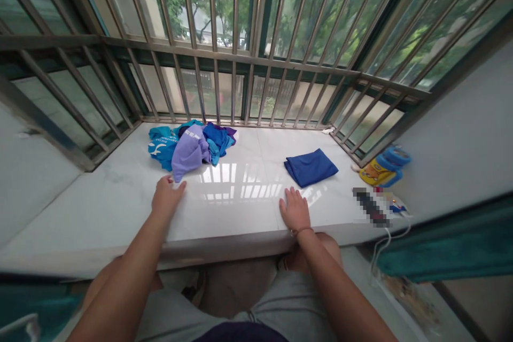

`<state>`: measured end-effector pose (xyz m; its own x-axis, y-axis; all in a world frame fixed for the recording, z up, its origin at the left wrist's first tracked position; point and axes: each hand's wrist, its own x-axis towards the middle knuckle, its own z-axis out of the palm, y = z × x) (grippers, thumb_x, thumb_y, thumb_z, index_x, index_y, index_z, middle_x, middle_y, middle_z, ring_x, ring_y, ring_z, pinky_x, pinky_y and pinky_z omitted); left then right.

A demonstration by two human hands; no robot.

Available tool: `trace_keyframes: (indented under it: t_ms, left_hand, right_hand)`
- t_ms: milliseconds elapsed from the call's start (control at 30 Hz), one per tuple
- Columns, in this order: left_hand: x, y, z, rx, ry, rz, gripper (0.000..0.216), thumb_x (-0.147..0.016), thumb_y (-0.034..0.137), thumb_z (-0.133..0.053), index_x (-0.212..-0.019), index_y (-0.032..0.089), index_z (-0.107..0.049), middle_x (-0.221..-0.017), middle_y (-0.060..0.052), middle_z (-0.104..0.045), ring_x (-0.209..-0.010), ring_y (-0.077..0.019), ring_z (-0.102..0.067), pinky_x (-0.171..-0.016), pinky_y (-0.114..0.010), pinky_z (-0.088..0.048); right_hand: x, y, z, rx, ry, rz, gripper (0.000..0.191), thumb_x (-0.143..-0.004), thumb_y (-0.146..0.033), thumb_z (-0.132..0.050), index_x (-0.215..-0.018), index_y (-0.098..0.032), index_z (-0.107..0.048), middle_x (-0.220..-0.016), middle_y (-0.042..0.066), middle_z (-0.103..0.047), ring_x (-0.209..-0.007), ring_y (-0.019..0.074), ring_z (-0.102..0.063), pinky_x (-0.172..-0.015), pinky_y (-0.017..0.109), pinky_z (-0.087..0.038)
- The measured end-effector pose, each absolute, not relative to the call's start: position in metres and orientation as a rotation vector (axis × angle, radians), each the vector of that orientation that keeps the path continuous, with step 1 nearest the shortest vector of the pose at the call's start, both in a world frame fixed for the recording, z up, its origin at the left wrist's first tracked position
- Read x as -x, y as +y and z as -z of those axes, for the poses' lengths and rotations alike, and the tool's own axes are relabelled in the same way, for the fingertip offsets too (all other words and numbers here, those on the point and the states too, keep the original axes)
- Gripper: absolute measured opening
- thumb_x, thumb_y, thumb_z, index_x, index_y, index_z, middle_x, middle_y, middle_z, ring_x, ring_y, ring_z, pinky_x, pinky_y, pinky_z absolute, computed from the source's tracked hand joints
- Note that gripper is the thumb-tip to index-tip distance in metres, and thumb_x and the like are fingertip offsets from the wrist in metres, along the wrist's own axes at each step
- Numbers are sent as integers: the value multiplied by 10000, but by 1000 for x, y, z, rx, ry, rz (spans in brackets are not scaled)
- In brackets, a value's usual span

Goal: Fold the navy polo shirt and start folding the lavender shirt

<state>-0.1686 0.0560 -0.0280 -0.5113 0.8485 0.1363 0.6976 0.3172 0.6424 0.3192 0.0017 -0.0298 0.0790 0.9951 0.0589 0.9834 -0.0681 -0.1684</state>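
Observation:
My left hand [166, 196] is at the near edge of a crumpled pile of cloth, its thumb spread away from the fingers. The lower corner of a lavender cloth [190, 152] from the pile reaches down between thumb and fingers; I see no firm grip on it. Behind it lie bunched teal cloth with white print [163, 152] and blue cloth [219, 138], with darker purple showing underneath. My right hand [295, 208] rests flat on the white sill, fingers stretched out. Just beyond its fingertips lies a folded dark blue cloth [311, 167], apart from the hand.
The glossy white sill [240, 208] ends in a front edge above my legs. Metal window bars [248, 59] enclose the back and sides. On the right are a blue and yellow bottle [382, 166], a blurred-out dark object [371, 207] and a white cable [379, 254].

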Motion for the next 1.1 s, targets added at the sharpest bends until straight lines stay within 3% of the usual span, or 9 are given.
trace_keyframes:
  t_ms: [67, 133, 200, 300, 467, 600, 800, 967, 1100]
  left_hand:
    - [168, 79, 20, -1433, 2398, -938, 867, -806, 640, -754, -1474, 112, -588, -1504, -302, -669, -1382, -438, -671, -1027, -489, -589]
    - [166, 98, 11, -1457, 2364, -857, 793, -797, 629, -752, -1392, 114, -653, -1459, -320, -699, -1339, -462, -693, -984, -496, -596]
    - [160, 113, 3, -1476, 2289, -800, 507, -836, 559, -696, -1159, 171, -741, -1233, -262, -809, -1148, -424, -769, -884, -460, -599]
    - [136, 118, -4, -1550, 2139, -784, 229, -856, 451, -621, -855, 242, -714, -901, -147, -838, -907, -340, -789, -774, -391, -571]
    - [61, 62, 7, -1744, 1744, -721, 231, -881, 454, -583, -768, 282, -687, -790, -89, -807, -793, -306, -768, -753, -407, -566]
    - [6, -21, 13, -1874, 1303, -597, 217, -900, 476, -657, -757, 334, -739, -787, -74, -811, -749, -304, -759, -727, -440, -590]
    - [1, -85, 2, -1910, 1216, -687, 272, -1001, 500, -642, -1027, 263, -772, -1049, -88, -839, -996, -303, -796, -888, -428, -633]
    - [43, -63, 8, -1907, 1653, -876, 342, -1022, 438, -550, -1208, 202, -711, -1283, -187, -760, -1272, -370, -709, -1167, -538, -529]
    - [67, -40, 12, -1901, 2252, -619, 592, -1010, 476, -562, -1423, 57, -626, -1427, -297, -673, -1349, -439, -646, -1138, -574, -530]
  right_hand:
    - [-320, 2, 30, 2164, -2010, -110, 610, -1131, -379, -440, -1666, -109, -552, -1787, 218, -434, -1663, 390, -400, -1339, 606, -308]
    - [-321, 2, 29, 2154, -1992, -121, 603, -1128, -378, -457, -1659, -113, -560, -1781, 218, -444, -1662, 387, -403, -1340, 608, -310]
    - [-321, 2, 28, 2153, -1973, -130, 596, -1125, -371, -471, -1654, -113, -566, -1778, 216, -450, -1659, 382, -410, -1344, 609, -306]
    - [-321, 2, 26, 2153, -1960, -136, 582, -1125, -365, -485, -1645, -120, -578, -1776, 207, -458, -1655, 372, -422, -1351, 599, -304]
    - [-320, 1, 25, 2150, -1946, -149, 579, -1126, -362, -494, -1641, -113, -582, -1773, 201, -464, -1656, 374, -419, -1356, 597, -297]
    - [-320, 1, 24, 2144, -1940, -156, 578, -1141, -410, -498, -1630, -115, -591, -1773, 198, -466, -1665, 366, -404, -1364, 579, -282]
    - [-315, -7, 21, 2128, -2019, -150, 581, -1152, -458, -507, -1606, -110, -610, -1768, 234, -457, -1667, 390, -388, -1357, 585, -263]
    - [-280, -47, 22, 1819, -2262, -335, 571, -1134, -500, -556, -1609, -189, -615, -1803, 214, -407, -1693, 398, -345, -1362, 693, -191]
    - [-239, -91, 29, 1583, -2307, -453, 460, -1049, -383, -697, -1475, -209, -685, -1755, 209, -487, -1674, 406, -376, -1362, 745, -143]
